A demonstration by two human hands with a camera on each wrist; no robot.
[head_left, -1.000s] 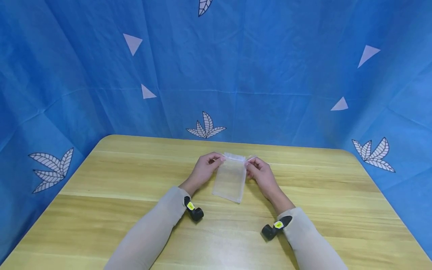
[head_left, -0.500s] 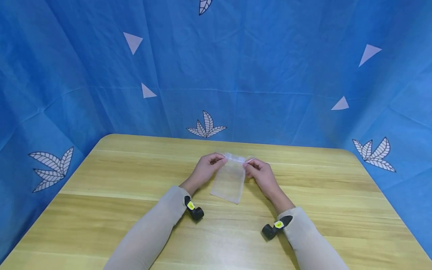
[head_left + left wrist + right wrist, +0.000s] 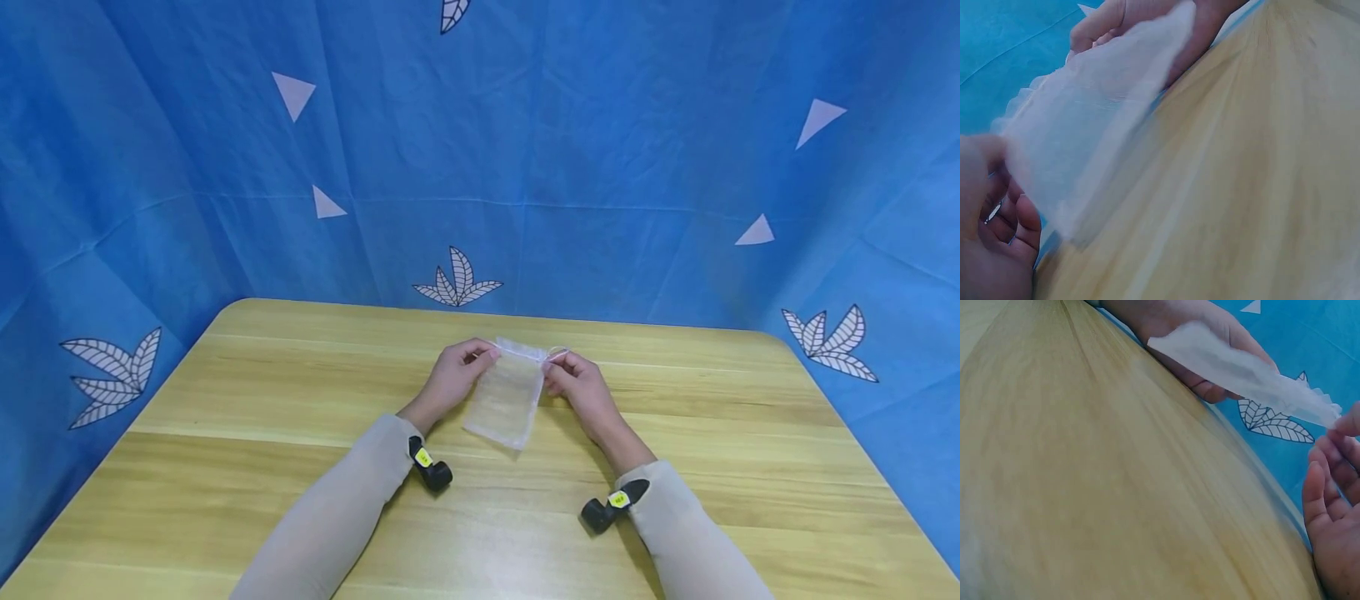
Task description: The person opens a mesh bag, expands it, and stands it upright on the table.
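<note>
Between the two hands hangs a small sheer white drawstring pouch [image 3: 504, 400], its gathered mouth toward the far side and its bottom edge tilted toward the person. My left hand [image 3: 455, 375] pinches its upper left corner between thumb and forefinger. At the opposite upper corner my right hand [image 3: 577, 385] pinches the mouth, and a thin loop of cord [image 3: 557, 351] sticks out above those fingers. In the left wrist view the pouch [image 3: 1094, 119] spreads out as see-through mesh. The right wrist view shows the pouch [image 3: 1235, 372] nearly edge-on, held above the tabletop.
A wooden table [image 3: 300, 500] with rounded far corners lies under both hands. Behind it and at the sides hangs a blue curtain [image 3: 600, 167] with leaf and triangle prints. Each sleeve carries a black wrist camera, one on the left [image 3: 433, 473], one on the right [image 3: 600, 515].
The lower end of the pouch has swung slightly to the left. Both hands stay almost in place, keeping their pinch at its mouth.
</note>
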